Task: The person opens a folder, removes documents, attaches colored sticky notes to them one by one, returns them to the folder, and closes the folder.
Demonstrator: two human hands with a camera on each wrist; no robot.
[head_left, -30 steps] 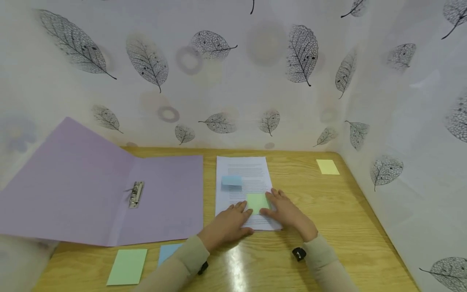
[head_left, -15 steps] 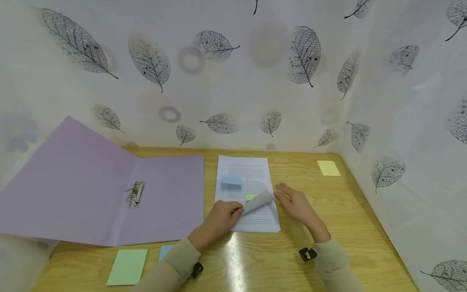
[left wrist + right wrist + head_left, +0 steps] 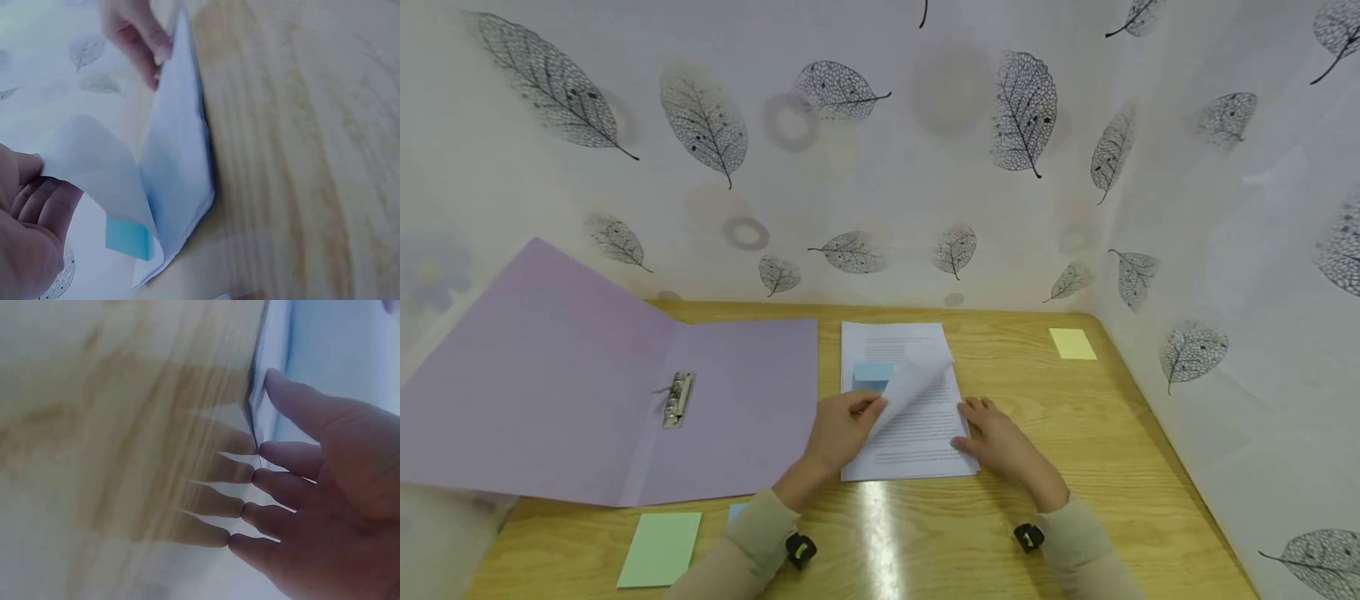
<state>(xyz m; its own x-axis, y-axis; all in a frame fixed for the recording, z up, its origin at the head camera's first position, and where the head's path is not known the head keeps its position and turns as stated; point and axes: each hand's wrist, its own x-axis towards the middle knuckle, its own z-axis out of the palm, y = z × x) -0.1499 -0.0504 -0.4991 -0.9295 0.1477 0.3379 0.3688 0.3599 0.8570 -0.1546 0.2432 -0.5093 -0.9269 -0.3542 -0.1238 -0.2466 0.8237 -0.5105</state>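
A stack of printed paper sheets (image 3: 921, 446) lies in the middle of the table. My left hand (image 3: 838, 433) pinches the top sheet (image 3: 906, 379) near its lower corner, and the sheet curls up and over. A light blue sticky note (image 3: 872, 373) shows beside the curled part; the left wrist view has a blue note (image 3: 128, 237) too. My right hand (image 3: 1007, 442) touches the stack's right edge, fingers spread and fairly straight in the right wrist view, with its thumb (image 3: 294, 403) by the paper edge. The green note on the top sheet is hidden.
An open purple folder (image 3: 741, 417) with a metal ring clip (image 3: 677, 400) lies to the left. A green sticky pad (image 3: 660, 550) and a partly covered blue one (image 3: 737, 509) lie at the front. A yellow note (image 3: 1072, 343) sits far right. Leaf-printed curtains (image 3: 880, 167) surround the table.
Both hands lay flat around the green note. The left hand then took the top sheet's lower corner and lifted it up and leftward, covering the note. The right hand left the paper, then returned to its edge.
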